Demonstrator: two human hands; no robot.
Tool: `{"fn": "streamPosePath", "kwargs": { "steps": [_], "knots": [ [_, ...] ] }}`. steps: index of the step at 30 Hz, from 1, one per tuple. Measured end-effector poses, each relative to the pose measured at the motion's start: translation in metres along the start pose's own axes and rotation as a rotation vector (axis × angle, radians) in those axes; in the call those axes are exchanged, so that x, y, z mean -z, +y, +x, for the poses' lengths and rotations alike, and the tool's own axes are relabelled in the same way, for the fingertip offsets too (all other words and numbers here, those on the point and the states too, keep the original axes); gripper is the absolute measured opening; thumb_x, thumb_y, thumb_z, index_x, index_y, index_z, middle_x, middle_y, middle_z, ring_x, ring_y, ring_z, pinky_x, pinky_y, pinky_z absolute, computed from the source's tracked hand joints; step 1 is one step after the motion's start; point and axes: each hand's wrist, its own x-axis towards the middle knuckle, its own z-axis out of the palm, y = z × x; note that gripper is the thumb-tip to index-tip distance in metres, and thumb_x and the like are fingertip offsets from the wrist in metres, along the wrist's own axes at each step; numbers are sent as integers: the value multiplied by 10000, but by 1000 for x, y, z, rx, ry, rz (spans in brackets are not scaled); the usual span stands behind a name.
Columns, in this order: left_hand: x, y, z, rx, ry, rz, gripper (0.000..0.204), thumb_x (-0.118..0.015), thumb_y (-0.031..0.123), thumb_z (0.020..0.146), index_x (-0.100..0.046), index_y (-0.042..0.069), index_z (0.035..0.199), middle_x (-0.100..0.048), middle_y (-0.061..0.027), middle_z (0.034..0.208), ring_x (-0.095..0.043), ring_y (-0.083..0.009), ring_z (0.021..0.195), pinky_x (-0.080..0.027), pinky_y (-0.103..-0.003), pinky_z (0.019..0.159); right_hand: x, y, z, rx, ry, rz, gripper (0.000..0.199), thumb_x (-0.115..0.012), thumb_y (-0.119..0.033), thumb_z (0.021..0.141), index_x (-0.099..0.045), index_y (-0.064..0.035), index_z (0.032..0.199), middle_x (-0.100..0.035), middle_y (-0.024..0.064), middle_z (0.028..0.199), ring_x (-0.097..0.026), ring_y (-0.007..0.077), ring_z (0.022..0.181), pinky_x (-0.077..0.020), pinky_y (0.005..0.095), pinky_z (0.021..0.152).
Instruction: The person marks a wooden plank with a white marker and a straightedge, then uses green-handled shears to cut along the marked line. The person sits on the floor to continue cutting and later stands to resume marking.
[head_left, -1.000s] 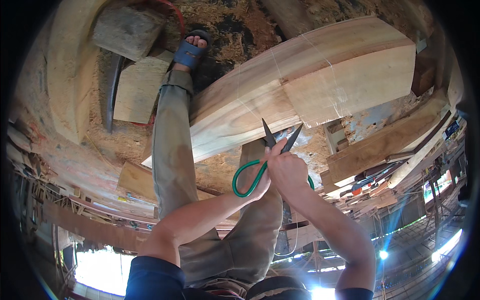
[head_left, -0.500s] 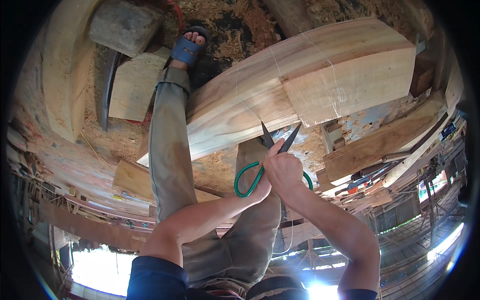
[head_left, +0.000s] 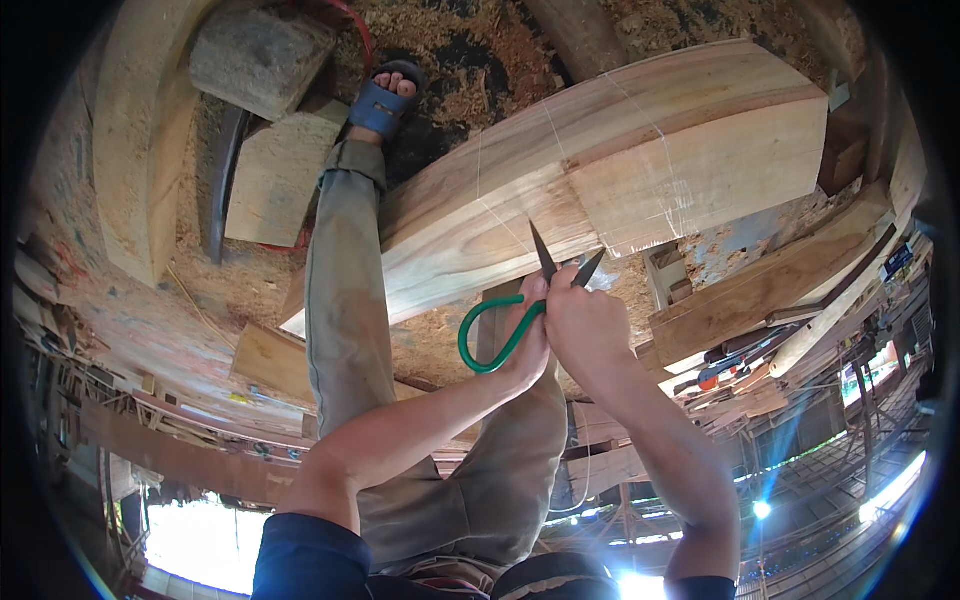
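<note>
A pair of scissors with dark pointed blades and green loop handles (head_left: 466, 338) is between my hands, its blades spread apart in a V. My left hand (head_left: 531, 322) is closed around the scissors near the pivot. Pressed against it, my right hand (head_left: 590, 325) is closed on the scissors too, hiding the pivot and the other handle. Just beyond the blade tips lies a large shaped timber block (head_left: 690, 150), with pale lines drawn across its top and side. One tip overlaps the block's near face in the view; whether it touches, I cannot tell.
Sawdust and shavings cover the ground. A grey block (head_left: 262, 62) rests by a pale wood block (head_left: 282, 180) and a long curved beam (head_left: 140, 150) at left. My sandalled foot (head_left: 385, 100) is beside the timber. More planks (head_left: 760, 270) lie at right.
My hands have shifted a little, with the right hand turning and coming nearer. The scissors have rotated, and the green handle loop now sits further left and higher.
</note>
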Motion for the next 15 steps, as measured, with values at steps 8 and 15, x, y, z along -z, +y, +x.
{"fn": "streamPosePath", "kwargs": {
  "steps": [8, 15],
  "knots": [
    [-8, 23, 14, -43, -79, -47, 456, -497, 378, 1133, -545, 45, 1441, -579, 48, 977, -495, -30, 857, -403, -215, 757, 22, 1, -1, -194, 56, 279, 306, -644, -250, 965, -539, -7, 1119, -701, 252, 725, -718, 472, 738, -556, 571, 654],
    [-9, 14, 3, 88, 52, -76, 513, -390, 480, 1143, -572, 61, 1377, -615, 20, 1016, -584, -53, 975, -471, -244, 869, -3, 0, 0, -82, 104, 143, 334, -630, -228, 967, -569, 62, 1120, -704, 220, 690, -734, 395, 651, -586, 493, 578]
  ]
}}
